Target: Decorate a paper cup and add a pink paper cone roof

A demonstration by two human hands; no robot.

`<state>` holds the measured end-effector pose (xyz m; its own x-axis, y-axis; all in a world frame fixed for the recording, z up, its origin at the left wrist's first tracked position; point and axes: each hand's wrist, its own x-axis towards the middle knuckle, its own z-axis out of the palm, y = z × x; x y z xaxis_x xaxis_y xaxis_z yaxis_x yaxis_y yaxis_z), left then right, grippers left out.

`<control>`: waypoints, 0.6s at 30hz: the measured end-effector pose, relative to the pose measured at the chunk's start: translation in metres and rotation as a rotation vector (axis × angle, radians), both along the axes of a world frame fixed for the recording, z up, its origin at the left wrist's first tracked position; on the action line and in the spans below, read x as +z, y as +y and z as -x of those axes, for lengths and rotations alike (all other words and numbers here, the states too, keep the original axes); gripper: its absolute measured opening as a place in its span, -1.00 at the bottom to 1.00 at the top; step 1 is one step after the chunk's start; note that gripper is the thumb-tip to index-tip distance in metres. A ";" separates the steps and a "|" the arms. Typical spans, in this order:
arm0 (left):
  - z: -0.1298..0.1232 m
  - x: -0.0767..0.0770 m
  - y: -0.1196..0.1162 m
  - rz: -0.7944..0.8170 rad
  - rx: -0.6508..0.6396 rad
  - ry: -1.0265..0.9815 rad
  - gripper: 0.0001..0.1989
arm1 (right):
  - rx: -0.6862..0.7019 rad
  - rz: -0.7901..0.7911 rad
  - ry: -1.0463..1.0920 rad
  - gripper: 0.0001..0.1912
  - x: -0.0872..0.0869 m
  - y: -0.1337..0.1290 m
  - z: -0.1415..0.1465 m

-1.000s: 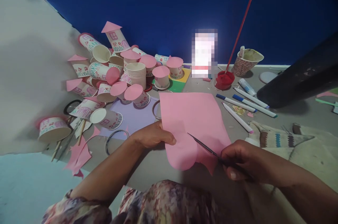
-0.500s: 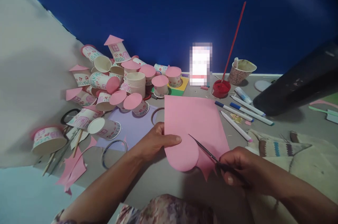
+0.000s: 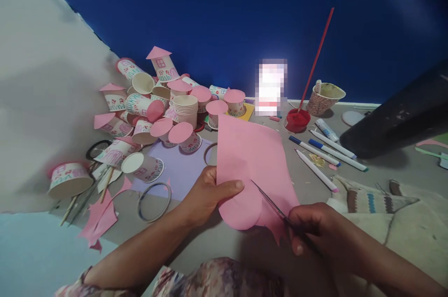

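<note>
A pink paper sheet [image 3: 254, 147] is held up over the grey table, its lower part cut into a rounded lobe with a jagged strip beside it. My left hand [image 3: 213, 194] pinches the sheet's left edge, thumb on top and the other fingers hidden behind. Dark scissors [image 3: 271, 202] are gripped in my right hand [image 3: 310, 227], their blades lying along the cut beside the lobe and pointing up and left. The handles are partly hidden by my fingers.
Decorated paper cups with pink tops [image 3: 182, 133] crowd the left back. A purple sheet [image 3: 182, 161], tape roll [image 3: 154, 201] and pink scraps [image 3: 100, 217] lie left. Markers [image 3: 317, 171], a red pot [image 3: 297, 121], a patterned cup [image 3: 324, 98], a dark post [image 3: 395, 115] and cloth [image 3: 413, 227] occupy the right.
The sheet's top has tilted and its upper right corner has moved left. The scissors remain at the cut, with their handles slightly lower. The whole view has shifted a little.
</note>
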<state>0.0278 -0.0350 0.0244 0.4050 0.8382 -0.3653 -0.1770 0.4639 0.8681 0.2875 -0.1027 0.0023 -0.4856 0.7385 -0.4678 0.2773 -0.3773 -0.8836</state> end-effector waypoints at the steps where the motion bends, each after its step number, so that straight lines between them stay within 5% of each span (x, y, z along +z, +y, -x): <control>1: 0.000 0.000 -0.001 -0.011 0.016 0.000 -0.66 | -0.013 -0.022 -0.008 -0.80 0.000 -0.001 0.002; 10: -0.006 -0.002 -0.002 0.002 0.104 -0.010 -0.63 | -0.039 0.062 -0.040 -0.89 -0.002 -0.003 0.007; 18: -0.006 -0.002 -0.001 -0.031 0.071 0.025 -0.64 | 0.010 0.108 -0.017 -0.50 0.004 0.000 0.008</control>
